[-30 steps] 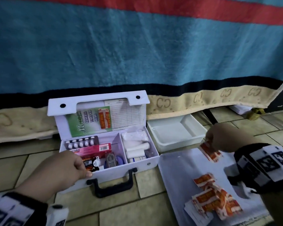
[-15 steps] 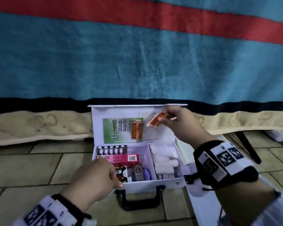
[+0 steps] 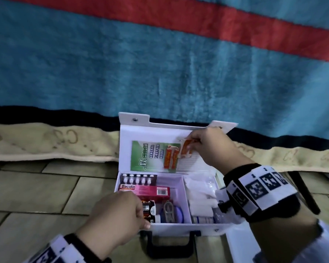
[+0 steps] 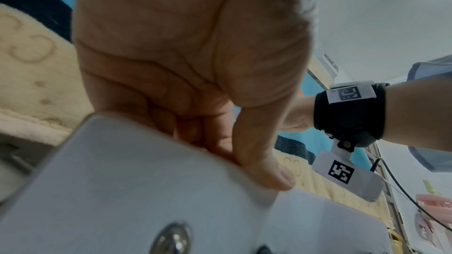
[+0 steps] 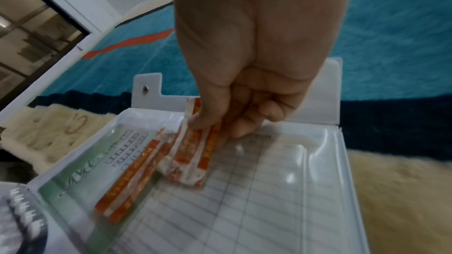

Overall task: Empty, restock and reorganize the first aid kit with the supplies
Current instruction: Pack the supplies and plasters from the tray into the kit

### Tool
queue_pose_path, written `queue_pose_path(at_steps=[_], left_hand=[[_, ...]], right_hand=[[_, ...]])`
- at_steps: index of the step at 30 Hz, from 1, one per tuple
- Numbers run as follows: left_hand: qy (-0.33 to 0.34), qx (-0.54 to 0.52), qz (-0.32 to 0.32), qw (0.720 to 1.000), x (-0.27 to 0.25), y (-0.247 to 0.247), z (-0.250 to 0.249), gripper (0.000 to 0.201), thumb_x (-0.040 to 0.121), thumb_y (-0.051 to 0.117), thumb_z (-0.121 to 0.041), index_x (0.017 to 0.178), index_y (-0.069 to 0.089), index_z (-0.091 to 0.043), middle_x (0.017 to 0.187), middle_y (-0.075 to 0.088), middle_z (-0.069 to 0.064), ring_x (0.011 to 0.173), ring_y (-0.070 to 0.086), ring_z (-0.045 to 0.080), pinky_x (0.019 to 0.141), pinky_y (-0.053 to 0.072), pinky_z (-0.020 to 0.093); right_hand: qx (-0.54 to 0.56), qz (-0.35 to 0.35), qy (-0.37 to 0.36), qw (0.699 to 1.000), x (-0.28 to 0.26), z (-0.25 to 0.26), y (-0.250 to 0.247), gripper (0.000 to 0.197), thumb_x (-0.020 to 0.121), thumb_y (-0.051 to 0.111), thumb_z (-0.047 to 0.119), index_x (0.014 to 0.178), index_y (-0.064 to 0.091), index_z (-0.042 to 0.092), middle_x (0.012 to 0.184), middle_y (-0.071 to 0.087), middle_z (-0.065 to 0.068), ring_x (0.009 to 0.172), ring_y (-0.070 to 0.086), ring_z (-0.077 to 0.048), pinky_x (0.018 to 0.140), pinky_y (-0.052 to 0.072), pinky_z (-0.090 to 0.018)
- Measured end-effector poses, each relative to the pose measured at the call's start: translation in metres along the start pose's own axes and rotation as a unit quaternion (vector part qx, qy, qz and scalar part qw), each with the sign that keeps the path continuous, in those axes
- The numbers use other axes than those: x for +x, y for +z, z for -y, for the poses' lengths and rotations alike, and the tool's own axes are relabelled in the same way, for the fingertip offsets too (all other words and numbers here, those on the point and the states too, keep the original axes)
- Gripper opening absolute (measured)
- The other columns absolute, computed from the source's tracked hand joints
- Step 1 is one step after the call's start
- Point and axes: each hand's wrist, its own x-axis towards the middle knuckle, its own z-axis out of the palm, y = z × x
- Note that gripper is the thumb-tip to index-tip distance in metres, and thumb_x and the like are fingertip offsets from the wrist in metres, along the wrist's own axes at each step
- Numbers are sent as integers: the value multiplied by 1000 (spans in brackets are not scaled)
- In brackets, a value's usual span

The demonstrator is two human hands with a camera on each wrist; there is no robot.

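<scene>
Teal blanket [image 3: 122, 63] with red stripe [image 3: 235, 21] hanging at 12 o'clock, cream fleece hem [image 3: 46, 145] lying on tiled floor [image 3: 30, 190]; dim light.

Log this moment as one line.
left hand: holds kit front | right hand: slips plasters into lid pocket
</scene>
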Motion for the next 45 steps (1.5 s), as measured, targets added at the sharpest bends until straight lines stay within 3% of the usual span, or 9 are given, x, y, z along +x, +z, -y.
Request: queue_pose_path(at_steps=[9,14,18,23,28,30,34,39,45], left_hand=[[-12,1,6,1000,-3,-4,-4,28,69,71,-56,67,62,-29,70,59,-11,75,55,7,60,38,21],[-14,2,3,1000,-4,-5,-4,28,70,71,-55,67,62,-29,67,57,-11,73,53,6,56,35,20],[-11,-2,-1,1000,-5,-5,-4,26,70,71,-55,71,64,-30,65,56,-12,71,52,5,55,35,18],[-11,-7,-2,1000,-5,-5,-4,27,69,71,-55,69,64,-29,66,58,-11,70,53,4,53,34,17],[-11,-12,-1,1000,-6,-6,-4,28,69,72,-55,67,63,-28,66,59,-11,68,52,3,54,35,17],[-9,-12,-6,1000,-6,-6,-5,27,70,71,-54,68,63,-28,64,57,-11,68,51,3,52,32,15],[-5,-10,-10,1000,-7,-8,-6,25,72,70,-54,73,65,-29,63,54,-12,67,48,2,50,29,11],[-12,-3,-2,1000,-6,-8,-6,27,71,71,-54,68,63,-28,64,56,-12,68,50,4,52,32,15],[-11,5,2,1000,-5,-7,-5,30,71,71,-53,63,59,-26,62,54,-11,67,49,4,51,31,16]], right_hand=[[10,7,-22,1000,0,3,1,15,88,60,22,90,75,19,90,71,0,85,61,-17,77,49,-28],[19,14,-8,1000,-1,2,2,10,86,64,22,87,74,19,64,58,10,62,50,-7,65,39,-22],[28,17,-13,999,-1,1,-2,8,85,66,21,86,73,18,62,55,15,57,47,4,54,36,-13],[-14,63,-17,998,-3,2,-2,10,83,65,24,90,72,26,80,66,10,78,59,-9,72,44,-21],[-2,43,-3,999,-4,4,-8,7,79,67,19,73,66,21,59,52,14,58,49,-3,51,34,-15],[6,41,1,999,-4,5,-9,12,78,65,15,69,62,24,56,51,13,54,46,1,49,34,-15],[-4,62,0,998,-3,6,-8,17,79,58,15,75,63,30,56,51,13,58,50,-5,59,41,-19],[-38,78,-15,996,-4,9,-6,21,83,53,15,91,69,27,79,64,5,83,60,-17,81,51,-28],[-40,62,-13,997,-3,6,-7,14,82,58,19,85,70,24,61,52,15,75,58,-13,74,51,-26]])
